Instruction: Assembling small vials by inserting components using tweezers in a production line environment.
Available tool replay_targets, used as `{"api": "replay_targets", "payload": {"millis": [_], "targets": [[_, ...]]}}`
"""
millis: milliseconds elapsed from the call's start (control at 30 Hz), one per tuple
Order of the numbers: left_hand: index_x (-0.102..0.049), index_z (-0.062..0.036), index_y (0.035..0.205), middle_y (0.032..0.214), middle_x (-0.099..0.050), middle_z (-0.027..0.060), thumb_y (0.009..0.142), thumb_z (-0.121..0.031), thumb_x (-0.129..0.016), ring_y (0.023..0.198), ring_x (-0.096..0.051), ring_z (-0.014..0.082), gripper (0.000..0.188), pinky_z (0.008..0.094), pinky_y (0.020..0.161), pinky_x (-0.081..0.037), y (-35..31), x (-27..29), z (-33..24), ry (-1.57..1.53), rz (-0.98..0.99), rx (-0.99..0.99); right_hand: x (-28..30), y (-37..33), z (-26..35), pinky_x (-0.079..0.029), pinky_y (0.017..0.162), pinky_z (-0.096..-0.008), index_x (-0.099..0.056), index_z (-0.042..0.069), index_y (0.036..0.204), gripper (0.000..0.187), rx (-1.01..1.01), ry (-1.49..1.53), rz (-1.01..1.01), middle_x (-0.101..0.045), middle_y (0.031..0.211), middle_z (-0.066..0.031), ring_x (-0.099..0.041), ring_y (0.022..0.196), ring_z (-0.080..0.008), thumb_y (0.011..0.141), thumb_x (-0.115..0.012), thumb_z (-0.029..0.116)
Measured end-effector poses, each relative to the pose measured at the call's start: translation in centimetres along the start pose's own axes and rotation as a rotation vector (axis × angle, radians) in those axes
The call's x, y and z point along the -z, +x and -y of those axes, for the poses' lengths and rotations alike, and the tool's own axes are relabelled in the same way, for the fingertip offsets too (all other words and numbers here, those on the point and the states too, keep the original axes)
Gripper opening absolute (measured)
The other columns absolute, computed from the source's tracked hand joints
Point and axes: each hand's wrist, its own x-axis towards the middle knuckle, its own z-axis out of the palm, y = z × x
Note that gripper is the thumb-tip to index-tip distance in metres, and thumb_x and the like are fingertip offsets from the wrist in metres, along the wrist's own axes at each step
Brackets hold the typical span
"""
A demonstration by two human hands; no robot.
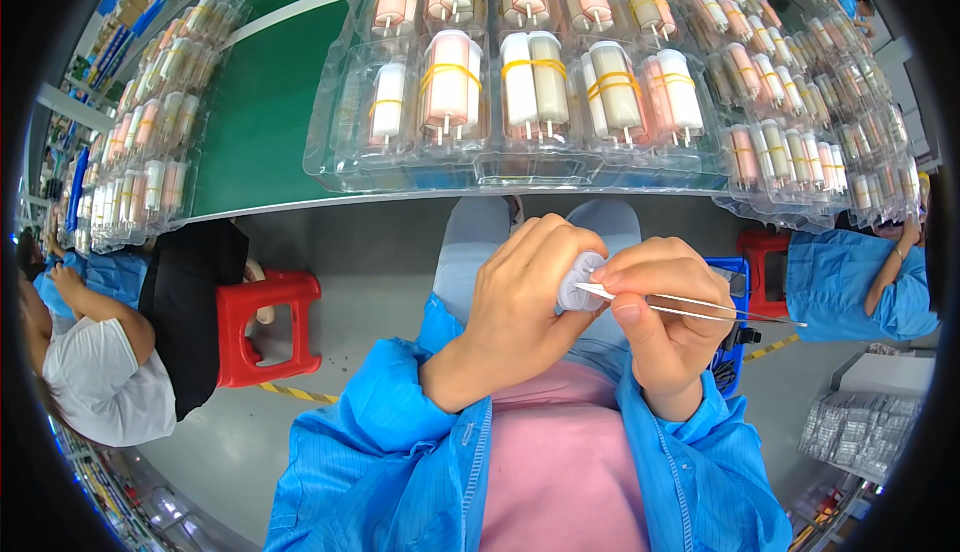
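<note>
Above my lap, my left hand [528, 297] is closed around a pale, lavender-white round piece [582, 280]. Its end face points to the right; the rest is hidden in my palm. My right hand [662, 302] pinches a pair of metal tweezers [735, 314] between thumb and fingers. The tips of the tweezers are at the end face of the round piece, near something small and white that I cannot make out. Beyond both hands, a clear plastic tray [420, 167] on the table bears white, pink and grey cylinders [447, 79] with yellow bands and thin pins.
The green table [262, 142] has its near edge just beyond my knees. More trays of cylinders [770, 162] stand to the right and left. Co-workers sit on both sides, near red stools [268, 327]. A blue crate [735, 352] is beside my right leg.
</note>
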Motion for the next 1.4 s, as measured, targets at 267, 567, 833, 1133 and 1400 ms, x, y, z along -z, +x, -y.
{"api": "replay_targets", "payload": {"millis": [267,567,833,1133,1400], "targets": [[-0.056,-0.0016,0.092,0.082,-0.055,0.0123,0.066,-0.003,-0.073,0.072,-0.057,0.0295,0.031,0.0346,0.062,-0.045,0.1,0.1,-0.2,0.005,0.019,0.026,0.1,0.2,-0.1,-0.049,0.06,-0.0273,-0.066,-0.001,0.084,0.013,-0.004,0.01,0.006,-0.066,0.079,-0.0133,-0.064,0.067,-0.0213,0.072,-0.072,0.0],[-0.054,-0.0019,0.096,0.084,-0.055,0.014,0.064,0.001,-0.07,0.076,-0.057,0.0347,0.036,0.0384,0.064,-0.045,-0.3,0.1,-0.1,0.016,0.044,0.087,-0.2,1.1,0.4,-0.047,0.057,-0.0295,-0.067,0.0,0.08,0.01,0.0,-0.086,0.08,-0.065,0.076,-0.0125,-0.061,0.064,-0.0242,0.071,-0.072,-0.001],[-0.052,-0.0047,0.096,0.085,-0.053,0.0119,0.062,0.001,-0.071,0.079,-0.055,0.0338,0.039,0.0416,0.064,-0.043,-0.1,0.1,-0.1,0.175,0.05,0.02,-0.2,1.3,0.9,-0.048,0.057,-0.0308,-0.065,0.0,0.08,0.013,0.053,-0.2,0.11,-0.063,0.075,-0.0116,-0.06,0.062,-0.0248,0.07,-0.073,0.0],[-0.057,-0.0028,0.093,0.083,-0.057,0.0116,0.068,-0.004,-0.076,0.072,-0.059,0.0284,0.031,0.0345,0.062,-0.046,0.2,0.4,0.1,0.073,0.026,0.053,-0.3,0.9,0.2,-0.048,0.059,-0.0287,-0.064,-0.001,0.083,0.011,0.018,-0.042,-0.037,-0.063,0.078,-0.0135,-0.06,0.067,-0.0205,0.075,-0.07,0.0],[-0.058,-0.0031,0.095,0.086,-0.06,0.0078,0.069,-0.006,-0.081,0.074,-0.061,0.0183,0.035,0.0294,0.062,-0.047,0.1,0.4,-0.5,-0.127,0.073,0.152,-0.2,-0.5,-0.1,-0.052,0.069,-0.0273,-0.059,-0.006,0.101,0.022,-0.068,0.277,-0.224,-0.058,0.096,-0.0159,-0.062,0.083,-0.0193,0.086,-0.063,0.01]]}}
